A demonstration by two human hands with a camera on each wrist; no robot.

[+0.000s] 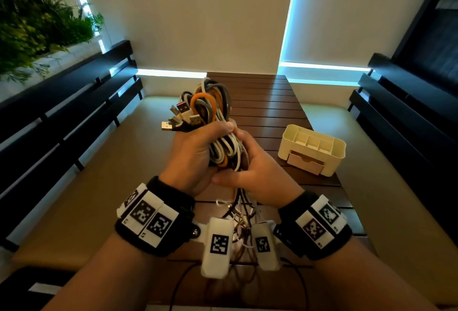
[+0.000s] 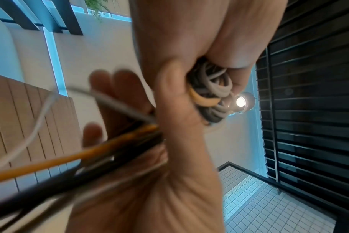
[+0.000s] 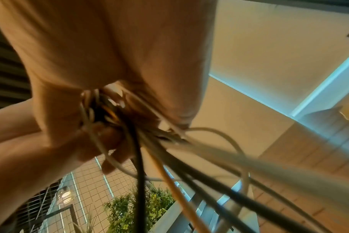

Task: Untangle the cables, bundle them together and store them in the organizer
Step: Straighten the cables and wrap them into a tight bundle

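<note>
Your left hand (image 1: 195, 154) and right hand (image 1: 257, 174) both clamp the cable bundle (image 1: 218, 125) at frame centre, raised above the wooden table (image 1: 267, 102). The organizer (image 1: 312, 152) sits centre-right on it. No brand or lettering is legible; your wristbands (image 1: 151, 221) carry coded markers only.

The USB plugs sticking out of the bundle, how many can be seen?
4, all at the bundle's upper left, above the left hand: one far left, one pink-lit, two between. More may be hidden.
</note>
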